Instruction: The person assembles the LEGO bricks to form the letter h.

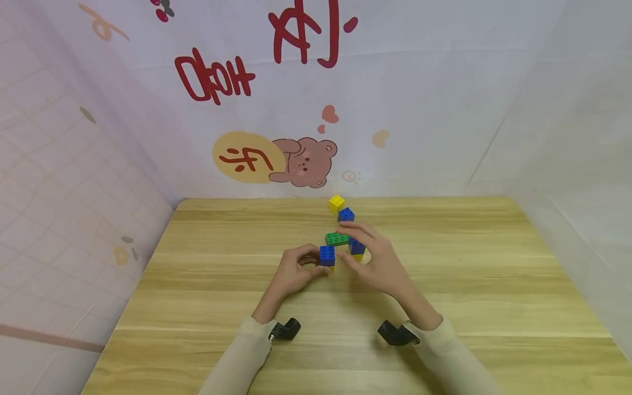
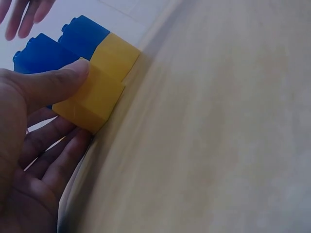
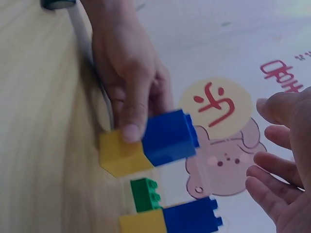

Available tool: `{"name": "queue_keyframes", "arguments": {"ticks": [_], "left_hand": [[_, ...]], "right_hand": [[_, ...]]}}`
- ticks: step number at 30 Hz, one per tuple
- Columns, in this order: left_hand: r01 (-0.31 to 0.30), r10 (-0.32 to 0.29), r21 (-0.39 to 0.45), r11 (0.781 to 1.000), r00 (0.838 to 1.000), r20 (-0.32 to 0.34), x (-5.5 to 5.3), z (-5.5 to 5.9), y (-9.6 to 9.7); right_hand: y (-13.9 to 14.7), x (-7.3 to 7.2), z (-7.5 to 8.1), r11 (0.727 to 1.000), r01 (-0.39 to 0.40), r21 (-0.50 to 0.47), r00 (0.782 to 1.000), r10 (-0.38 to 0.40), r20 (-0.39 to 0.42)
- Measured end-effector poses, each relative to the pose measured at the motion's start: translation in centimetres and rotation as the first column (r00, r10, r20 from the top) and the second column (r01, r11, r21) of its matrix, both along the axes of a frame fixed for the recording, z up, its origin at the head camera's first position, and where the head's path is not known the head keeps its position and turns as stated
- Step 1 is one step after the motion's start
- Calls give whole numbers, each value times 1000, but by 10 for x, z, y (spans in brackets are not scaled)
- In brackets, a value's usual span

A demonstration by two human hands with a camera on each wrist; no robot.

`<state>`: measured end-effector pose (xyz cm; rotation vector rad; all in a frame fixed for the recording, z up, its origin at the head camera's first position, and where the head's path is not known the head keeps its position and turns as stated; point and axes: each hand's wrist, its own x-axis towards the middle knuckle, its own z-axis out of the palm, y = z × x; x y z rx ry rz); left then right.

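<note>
My left hand (image 1: 294, 271) pinches a two-brick stack between thumb and fingers. A blue toy brick (image 1: 327, 255) tops that stack, above a yellow brick (image 2: 92, 99) on which the thumb presses. Close by on the right stands a second stack, a blue brick (image 1: 357, 247) over a yellow brick (image 3: 142, 223). My right hand (image 1: 379, 264) hovers around these stacks, its fingers loosely bent and holding nothing; the right wrist view shows a gap between it and the bricks. Behind the stacks lies a green brick (image 1: 337, 238), partly hidden by the right hand in the head view.
Farther back on the wooden table (image 1: 222, 307) are another blue brick (image 1: 346, 214) and a yellow brick (image 1: 337, 203). A white cloth wall (image 1: 434, 120) with a printed bear rises along the table's back edge, and cloth also hangs at both sides.
</note>
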<state>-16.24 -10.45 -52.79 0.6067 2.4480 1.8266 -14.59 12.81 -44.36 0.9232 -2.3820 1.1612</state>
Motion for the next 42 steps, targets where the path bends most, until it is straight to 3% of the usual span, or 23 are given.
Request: {"name": "queue_keyframes", "arguments": {"ticks": [8,17,22,32,42], "left_hand": [[-12,11,22,1000,999,36,-4,0,1],[-19,19,-12,1000,998,59,-10,2,3],[-29,29,-12,1000,998,55,-14,3,5],[-26,26,-9,1000,999,48,-23,2,12],[-66,65,16,998,995,70,-24,4,18]], "right_hand": [[18,-17,-2,998,28,-48,999,-26,34],[42,-43,-9,994,57,-98,988,-42,148],[50,-58,-13,994,71,-84,967,-48,251],[62,-87,-21,998,60,-21,898,-45,437],[65,-105,-32,1000,15,14,864,-20,504]]}}
